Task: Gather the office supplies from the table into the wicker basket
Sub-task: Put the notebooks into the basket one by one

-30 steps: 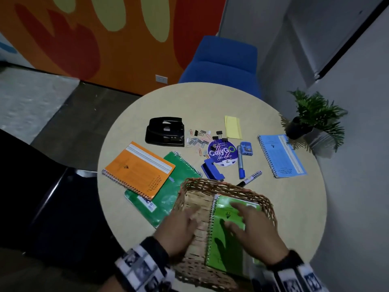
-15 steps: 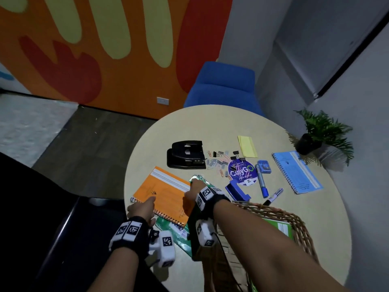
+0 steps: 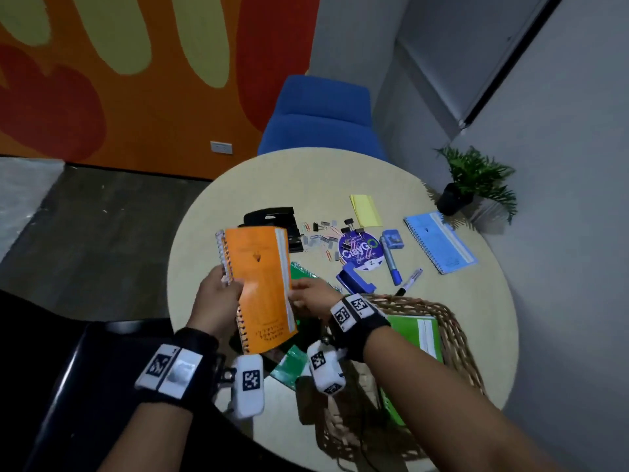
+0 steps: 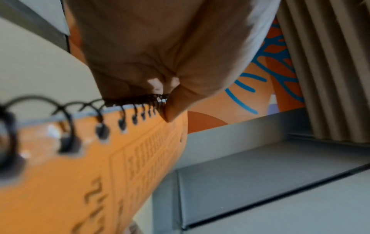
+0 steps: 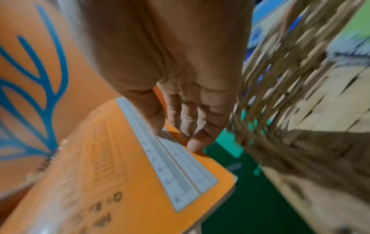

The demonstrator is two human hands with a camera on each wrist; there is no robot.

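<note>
Two hands hold one orange spiral-bound notebook (image 3: 260, 284) tilted up off the round beige table (image 3: 490, 321). Left hand (image 3: 216, 303) pinches its wire spine; right hand (image 3: 311, 298) has thumb and fingers closed on the opposite white-striped edge. Woven wicker basket (image 3: 456, 335) sits just right of the notebook, a light green notebook (image 3: 417, 332) inside it. Dark green spiral notebook (image 3: 299, 272) lies flat beneath the orange one. Blue notebook (image 3: 440, 245), yellow sticky pad (image 3: 366, 210), black hole punch (image 3: 272, 216) and blue marker (image 3: 391, 264) lie farther back on the table.
</note>
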